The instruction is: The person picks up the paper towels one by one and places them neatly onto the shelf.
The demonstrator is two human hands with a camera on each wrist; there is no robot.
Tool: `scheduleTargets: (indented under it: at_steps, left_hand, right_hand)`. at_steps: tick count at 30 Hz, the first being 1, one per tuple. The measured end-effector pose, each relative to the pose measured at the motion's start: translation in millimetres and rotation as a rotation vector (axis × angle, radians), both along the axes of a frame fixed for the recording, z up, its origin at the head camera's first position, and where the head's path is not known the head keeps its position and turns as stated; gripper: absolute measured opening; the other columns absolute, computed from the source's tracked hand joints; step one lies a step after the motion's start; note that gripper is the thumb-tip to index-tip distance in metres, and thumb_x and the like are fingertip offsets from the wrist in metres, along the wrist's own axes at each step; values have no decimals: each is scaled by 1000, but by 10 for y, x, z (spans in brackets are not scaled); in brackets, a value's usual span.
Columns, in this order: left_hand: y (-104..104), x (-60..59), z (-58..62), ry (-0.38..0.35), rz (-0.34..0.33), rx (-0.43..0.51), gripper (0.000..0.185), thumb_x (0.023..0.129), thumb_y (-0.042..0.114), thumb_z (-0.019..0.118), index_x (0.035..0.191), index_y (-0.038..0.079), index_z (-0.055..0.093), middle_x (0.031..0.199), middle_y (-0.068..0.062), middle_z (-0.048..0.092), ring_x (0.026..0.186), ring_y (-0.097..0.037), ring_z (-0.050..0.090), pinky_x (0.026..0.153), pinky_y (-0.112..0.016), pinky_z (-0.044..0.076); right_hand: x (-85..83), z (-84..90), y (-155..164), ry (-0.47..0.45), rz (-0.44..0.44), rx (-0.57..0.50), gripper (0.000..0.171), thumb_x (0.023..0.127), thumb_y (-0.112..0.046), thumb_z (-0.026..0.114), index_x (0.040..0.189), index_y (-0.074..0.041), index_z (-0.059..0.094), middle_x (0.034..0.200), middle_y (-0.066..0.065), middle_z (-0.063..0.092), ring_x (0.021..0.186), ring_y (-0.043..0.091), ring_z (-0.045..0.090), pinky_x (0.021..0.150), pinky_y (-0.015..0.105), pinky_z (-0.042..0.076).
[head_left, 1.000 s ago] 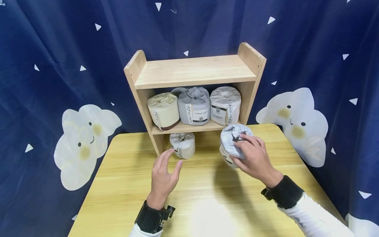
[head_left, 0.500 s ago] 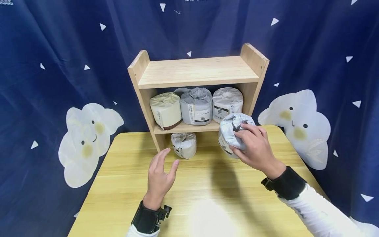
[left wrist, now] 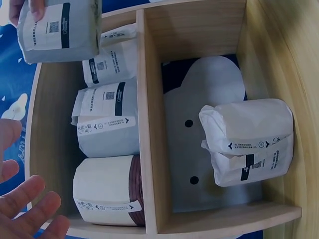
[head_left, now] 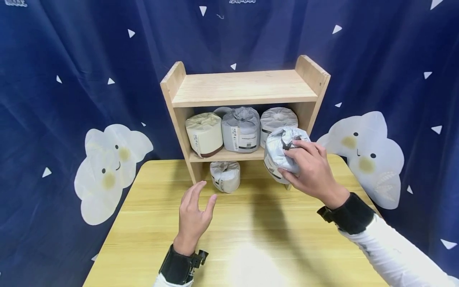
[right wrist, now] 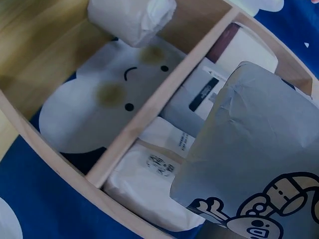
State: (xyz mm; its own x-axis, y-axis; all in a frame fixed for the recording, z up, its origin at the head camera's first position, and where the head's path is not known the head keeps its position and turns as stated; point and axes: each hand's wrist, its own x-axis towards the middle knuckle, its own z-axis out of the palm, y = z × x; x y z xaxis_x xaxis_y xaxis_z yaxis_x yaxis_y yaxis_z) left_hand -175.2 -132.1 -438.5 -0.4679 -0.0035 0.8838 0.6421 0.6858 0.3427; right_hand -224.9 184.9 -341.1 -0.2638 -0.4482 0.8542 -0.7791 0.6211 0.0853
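Note:
My right hand (head_left: 312, 170) grips a grey paper-wrapped toilet roll (head_left: 279, 148) by its gathered top, thumb on the near side. In the head view this roll overlaps the right part of the wooden shelf (head_left: 247, 88); the right wrist view shows a cartoon print on its wrapper. Behind it, partly hidden, a white wrapped roll (head_left: 277, 116) sits on the middle board beside a grey wrapped roll (head_left: 241, 131) and a cream wrapped roll (head_left: 204, 135). My left hand (head_left: 193, 219) hovers over the table with fingers spread and nothing in them, nearest a small white wrapped roll (head_left: 226, 177) under that board.
The shelf stands at the back of the yellow wood table (head_left: 161, 223), its raised side panels framing the bare top board. Behind it hangs a blue curtain (head_left: 118, 95) printed with white triangles and smiling clouds.
My right hand has raised the grey toilet roll toward the shelf's middle board, so that it covers more of the white roll behind. My left hand has drawn back slightly. The head view has shifted slightly.

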Motion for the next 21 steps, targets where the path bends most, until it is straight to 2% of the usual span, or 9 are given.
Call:
scheduleTargets:
  at_steps: [10, 21]
  left_hand:
    - [-45, 61, -5, -78, 21, 11, 48, 96, 39, 58, 119, -3, 61, 114, -19, 63, 103, -37, 61, 88, -48, 47]
    - [-70, 83, -8, -84, 34, 8, 49, 97, 40, 57, 119, -3, 61, 114, -20, 63, 103, -37, 61, 87, -50, 48]
  right_hand:
    - [-49, 216, -45, 6, 7, -12, 50, 96, -45, 52, 105, 3, 63, 96, 16, 66, 109, 39, 53, 89, 56, 28]
    - [-122, 465, -67, 55, 30, -12, 48, 94, -43, 54, 106, 2, 63, 97, 15, 67, 108, 39, 53, 89, 55, 28]
